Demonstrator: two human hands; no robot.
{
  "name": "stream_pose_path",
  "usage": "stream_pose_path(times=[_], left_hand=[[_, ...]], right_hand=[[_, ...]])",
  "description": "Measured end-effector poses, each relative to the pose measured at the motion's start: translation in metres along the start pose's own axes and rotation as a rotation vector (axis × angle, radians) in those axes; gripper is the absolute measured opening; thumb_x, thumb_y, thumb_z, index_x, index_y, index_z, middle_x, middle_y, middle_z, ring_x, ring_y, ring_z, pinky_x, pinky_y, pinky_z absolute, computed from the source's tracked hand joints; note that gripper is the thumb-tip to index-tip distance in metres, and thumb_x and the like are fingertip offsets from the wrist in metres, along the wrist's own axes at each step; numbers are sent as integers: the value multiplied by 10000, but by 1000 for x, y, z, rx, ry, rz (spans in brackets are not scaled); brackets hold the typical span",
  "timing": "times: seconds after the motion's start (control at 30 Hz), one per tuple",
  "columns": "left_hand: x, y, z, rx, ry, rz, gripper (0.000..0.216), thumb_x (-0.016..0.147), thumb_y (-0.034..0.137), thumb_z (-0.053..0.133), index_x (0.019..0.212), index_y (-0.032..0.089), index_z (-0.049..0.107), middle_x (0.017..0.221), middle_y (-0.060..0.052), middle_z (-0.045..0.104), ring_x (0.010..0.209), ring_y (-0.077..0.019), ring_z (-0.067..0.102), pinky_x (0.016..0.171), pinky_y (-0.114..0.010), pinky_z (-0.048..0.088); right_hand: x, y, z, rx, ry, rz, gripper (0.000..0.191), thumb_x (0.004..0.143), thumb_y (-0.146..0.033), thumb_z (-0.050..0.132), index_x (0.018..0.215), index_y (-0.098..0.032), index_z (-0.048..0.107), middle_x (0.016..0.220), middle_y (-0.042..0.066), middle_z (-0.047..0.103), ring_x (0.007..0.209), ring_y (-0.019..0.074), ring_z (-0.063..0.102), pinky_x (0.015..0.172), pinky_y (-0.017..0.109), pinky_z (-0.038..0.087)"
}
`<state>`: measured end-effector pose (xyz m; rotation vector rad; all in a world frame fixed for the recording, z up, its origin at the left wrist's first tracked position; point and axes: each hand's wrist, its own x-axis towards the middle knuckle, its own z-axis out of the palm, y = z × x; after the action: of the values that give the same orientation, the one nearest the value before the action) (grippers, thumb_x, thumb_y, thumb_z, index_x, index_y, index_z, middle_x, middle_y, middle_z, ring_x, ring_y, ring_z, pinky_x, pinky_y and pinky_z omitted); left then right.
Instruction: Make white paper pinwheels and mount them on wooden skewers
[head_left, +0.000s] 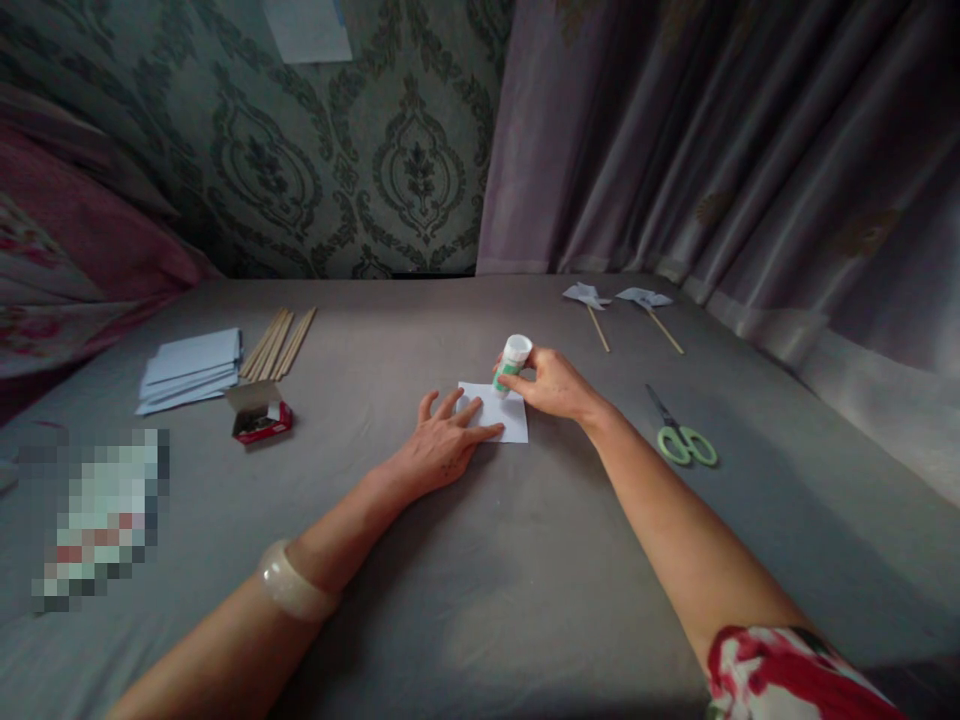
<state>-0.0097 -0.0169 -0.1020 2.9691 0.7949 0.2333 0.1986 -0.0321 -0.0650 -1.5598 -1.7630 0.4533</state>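
Observation:
A small white sheet of paper (511,428) lies flat on the grey cloth in front of me. My left hand (444,440) rests on its left side with fingers spread, pressing it down. In my right hand (553,382) is a glue stick (515,352), white with a green label, gripped by thumb and fingers. It leans slightly, its lower end at the paper's upper part; whether it touches the paper is hidden.
Left stand a stack of white paper (191,362), several wooden sticks (279,345) and an open red box (262,425). Green-handled scissors (681,440) lie right, with two paper pinwheels (586,295) behind. A blurred packet (109,520) lies far left on the grey cloth (510,600).

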Motion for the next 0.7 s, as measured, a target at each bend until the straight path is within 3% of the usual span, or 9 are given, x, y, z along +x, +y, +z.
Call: stream_pose_path(times=[0.1, 0.3, 0.7], left_hand=[[0, 0, 0, -10, 7, -4, 406, 945, 229, 385, 1255, 403, 582, 1401, -69, 500, 1358, -359, 329, 1055, -654, 191], [1, 2, -2, -23, -6, -18, 412, 933, 220, 405, 1254, 408, 582, 1415, -63, 491, 1355, -362, 333, 1051, -660, 200], [1, 2, -3, -38, 4, 2, 414, 922, 202, 422, 1241, 404, 590, 1433, -55, 474, 1359, -368, 329, 1049, -670, 190]], right_hand=[[2, 3, -7, 50, 63, -6, 158, 767, -244, 643, 903, -167, 665, 944, 63, 726, 885, 190, 673, 842, 299, 493], [-2, -5, 4, 17, -44, 1, 159, 756, -233, 655, 895, -157, 658, 917, 74, 726, 874, 202, 673, 816, 300, 499], [-5, -11, 16, -62, -100, 6, 170, 779, -243, 643, 936, -175, 648, 930, 65, 723, 879, 191, 664, 808, 266, 474]])
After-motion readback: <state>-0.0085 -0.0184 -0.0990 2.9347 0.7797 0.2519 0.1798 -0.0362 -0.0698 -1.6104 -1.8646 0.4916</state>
